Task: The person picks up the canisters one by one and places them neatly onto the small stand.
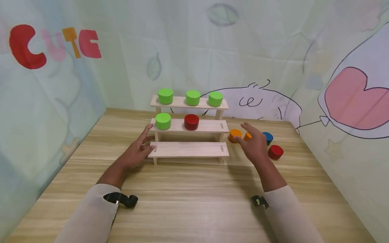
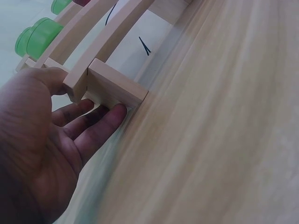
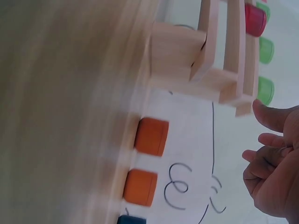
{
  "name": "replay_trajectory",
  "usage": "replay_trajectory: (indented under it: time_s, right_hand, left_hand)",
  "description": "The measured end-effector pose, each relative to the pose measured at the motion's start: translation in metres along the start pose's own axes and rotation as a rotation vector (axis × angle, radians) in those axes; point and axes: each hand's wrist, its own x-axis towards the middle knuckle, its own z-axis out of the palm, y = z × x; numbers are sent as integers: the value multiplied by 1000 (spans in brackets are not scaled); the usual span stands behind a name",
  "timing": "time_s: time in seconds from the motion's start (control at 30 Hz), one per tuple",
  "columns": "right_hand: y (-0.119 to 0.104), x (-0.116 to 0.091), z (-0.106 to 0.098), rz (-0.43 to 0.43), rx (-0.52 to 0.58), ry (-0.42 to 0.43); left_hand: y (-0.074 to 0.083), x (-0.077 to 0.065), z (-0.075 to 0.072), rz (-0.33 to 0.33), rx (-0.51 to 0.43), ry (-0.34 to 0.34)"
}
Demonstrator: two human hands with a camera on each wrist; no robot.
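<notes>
A three-tier wooden stand (image 1: 188, 149) stands in the middle of the table. My left hand (image 1: 137, 152) grips its left end, the thumb on the end of the lowest plank and fingers against the side leg (image 2: 114, 84) below. My right hand (image 1: 253, 143) hovers right of the stand, holding nothing, thumb and index finger apart. Behind it sit an orange round block (image 1: 234, 135), another orange block (image 3: 140, 187) and a blue block (image 1: 267, 138), partly hidden in the head view. A red block (image 1: 276, 152) lies right of that hand.
Several green round blocks, one of them at the top left (image 1: 165, 96), line the top tier. The middle tier bears a green block (image 1: 163, 121) at its left and a red block (image 1: 191, 122) at centre. A printed cloth backdrop (image 1: 127, 67) encloses the table (image 1: 182, 202).
</notes>
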Motion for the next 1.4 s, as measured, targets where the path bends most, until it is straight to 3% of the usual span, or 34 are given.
replay_trajectory:
  time_s: [0.43,0.93,1.17,1.4]
  right_hand:
    - [34,-10,-29,32,23,41]
    - [80,-12,-63,385,148,-27]
    - [104,-11,-74,423,202,-52]
    - [124,-11,-79,537,203,-130]
  left_hand:
    - [-4,-1,2,3,-11,8]
    - [-3,0,1,12,-11,0]
    - [-2,1,0,14,0,-5]
    - [-2,-1,0,13,1,-3]
